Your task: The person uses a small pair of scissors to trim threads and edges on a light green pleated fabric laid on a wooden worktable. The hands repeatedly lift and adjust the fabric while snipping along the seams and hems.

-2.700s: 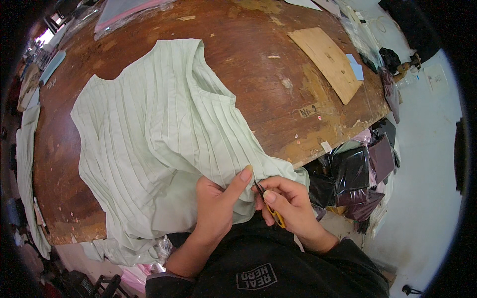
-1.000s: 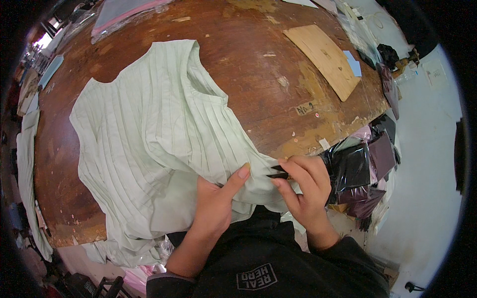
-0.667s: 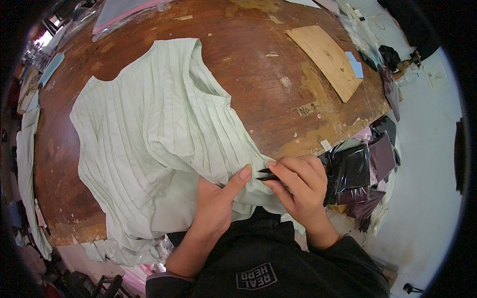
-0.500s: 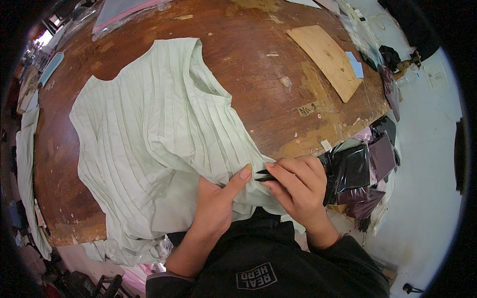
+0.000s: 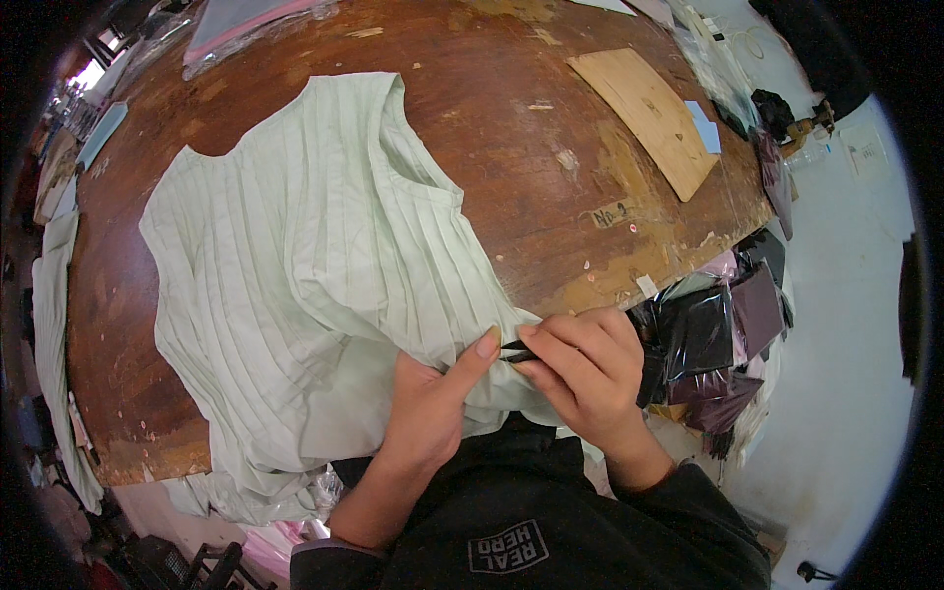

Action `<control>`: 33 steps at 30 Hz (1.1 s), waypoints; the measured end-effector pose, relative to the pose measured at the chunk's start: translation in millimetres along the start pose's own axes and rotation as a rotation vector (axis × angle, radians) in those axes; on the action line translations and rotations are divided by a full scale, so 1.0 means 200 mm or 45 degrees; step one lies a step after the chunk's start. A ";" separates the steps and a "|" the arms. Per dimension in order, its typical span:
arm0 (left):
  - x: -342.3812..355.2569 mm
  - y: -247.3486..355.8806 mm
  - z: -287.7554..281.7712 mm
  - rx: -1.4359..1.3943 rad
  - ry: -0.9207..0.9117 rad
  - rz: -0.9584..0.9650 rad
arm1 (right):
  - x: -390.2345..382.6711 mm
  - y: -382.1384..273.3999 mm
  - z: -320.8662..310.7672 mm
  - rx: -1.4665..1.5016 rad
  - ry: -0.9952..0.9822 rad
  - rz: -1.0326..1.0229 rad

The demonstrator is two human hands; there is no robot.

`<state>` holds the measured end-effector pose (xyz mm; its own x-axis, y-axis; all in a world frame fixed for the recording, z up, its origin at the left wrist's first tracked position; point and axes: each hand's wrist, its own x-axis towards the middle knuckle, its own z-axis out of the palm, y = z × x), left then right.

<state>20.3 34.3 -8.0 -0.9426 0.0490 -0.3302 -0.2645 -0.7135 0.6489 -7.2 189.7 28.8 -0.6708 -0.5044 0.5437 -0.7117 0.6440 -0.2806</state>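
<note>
A pale green sleeveless garment (image 5: pixel 265 246) with long pleats lies spread on the wooden table, its lower part drawn over the near edge toward me. My left hand (image 5: pixel 431 403) pinches the cloth near its side seam, thumb on top and the other fingers hidden beneath. In my right hand (image 5: pixel 595 369) are small black thread snips (image 5: pixel 515 353), held between thumb and fingers. Their two pointed tips are slightly apart, pointing left at the cloth beside my left thumb. Whether a thread lies between the tips is too small to tell.
The brown table (image 5: pixel 511 128) has a worn, chipped edge. A thin wooden board (image 5: pixel 644 118) lies at the far right over a light blue card (image 5: pixel 704 128). Wrapped dark packages (image 5: pixel 696 334) are piled beyond the right edge. A pink-edged plastic-wrapped stack (image 5: pixel 246 29) sits at the back.
The snips and my right hand have shifted slightly left, bringing the tips closer to my left thumb. My left hand keeps its pinch on the cloth.
</note>
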 end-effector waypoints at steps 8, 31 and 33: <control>-0.01 0.01 0.01 0.012 0.022 0.003 | 0.02 -0.02 -0.02 -0.065 -0.030 -0.067; -0.01 0.01 0.02 -0.065 0.011 -0.037 | -0.02 0.01 0.00 0.053 0.137 0.037; 0.00 0.01 0.03 -0.054 0.044 -0.032 | -0.04 0.00 -0.03 0.250 0.159 0.218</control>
<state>19.4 36.2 -2.3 -0.9279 0.0433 -0.3702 -0.2783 -0.7414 0.6107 -0.9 197.4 28.9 -0.7627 -0.3152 0.5647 -0.6249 0.5840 -0.5180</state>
